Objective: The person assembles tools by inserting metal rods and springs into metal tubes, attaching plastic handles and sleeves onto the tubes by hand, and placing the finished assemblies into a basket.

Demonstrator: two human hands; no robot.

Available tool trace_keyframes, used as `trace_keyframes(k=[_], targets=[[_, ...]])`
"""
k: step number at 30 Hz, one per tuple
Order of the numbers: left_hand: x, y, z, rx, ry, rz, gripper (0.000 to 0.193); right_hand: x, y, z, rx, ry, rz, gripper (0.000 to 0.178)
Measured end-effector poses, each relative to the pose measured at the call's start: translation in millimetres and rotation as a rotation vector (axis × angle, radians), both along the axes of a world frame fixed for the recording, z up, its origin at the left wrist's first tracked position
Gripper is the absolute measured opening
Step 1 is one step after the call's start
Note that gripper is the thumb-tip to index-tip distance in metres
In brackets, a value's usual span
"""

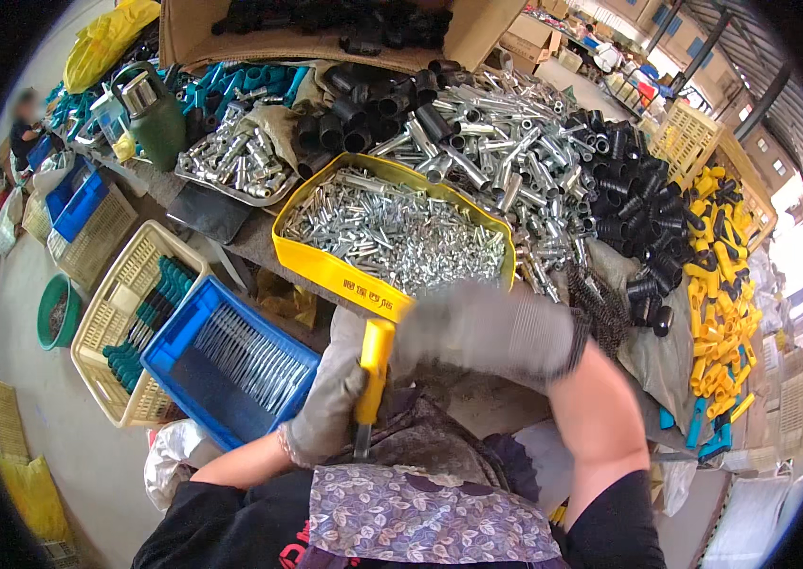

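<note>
Grips a yellow-handled piece (376, 370) upright in the gloved left hand (327, 406), curled closely around it, between the yellow tray (330, 280) and the patterned apron (430, 517). Holds the blurred right hand (468, 330) near the piece's top; cannot tell how far open or whether grasping anything.

Workshop: heaped metal pts (515, 142), blue crate (169, 337) of rods, prob. corrugated roof (795, 90) (blurry).

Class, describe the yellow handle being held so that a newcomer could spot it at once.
Start at the large yellow tray of small silver parts. Just below its near edge, the grey-gloved left grip holds the yellow handle. Its slim, nearly upright shape sets it apart from the wide tray above.
</note>
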State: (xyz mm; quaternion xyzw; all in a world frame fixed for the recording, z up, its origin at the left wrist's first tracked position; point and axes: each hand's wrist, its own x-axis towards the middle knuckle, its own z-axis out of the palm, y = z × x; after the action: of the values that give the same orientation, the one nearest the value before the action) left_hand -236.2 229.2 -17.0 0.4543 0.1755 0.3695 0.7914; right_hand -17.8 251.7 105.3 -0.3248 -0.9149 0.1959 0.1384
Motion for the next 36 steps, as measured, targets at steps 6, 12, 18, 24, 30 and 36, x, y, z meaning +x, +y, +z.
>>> trace_keyframes(k=[6,12,18,24,30,36], targets=[[-20,-8,-33,-0.349,0.095,-0.331,0.065,36,180,51,0.292,-0.203,-1.076,0.052],[-34,-14,-44,-0.403,0.035,-0.350,0.071,28,181,43,0.339,-0.345,-1.099,0.051],[-33,-10,-25,-0.282,0.103,-0.306,0.061,31,6,34,-0.268,0.883,-0.713,0.043],[-6,-8,23,-0.060,0.346,-0.417,0.061,42,-115,-15,-0.582,1.318,-0.800,0.048],[37,-37,37,0.047,0.386,-0.579,0.055,41,-178,-43,-0.363,1.214,-0.927,0.050],[50,-47,30,-0.114,0.409,-0.867,0.060,14,-223,-67,-0.233,1.179,-0.801,0.052]])
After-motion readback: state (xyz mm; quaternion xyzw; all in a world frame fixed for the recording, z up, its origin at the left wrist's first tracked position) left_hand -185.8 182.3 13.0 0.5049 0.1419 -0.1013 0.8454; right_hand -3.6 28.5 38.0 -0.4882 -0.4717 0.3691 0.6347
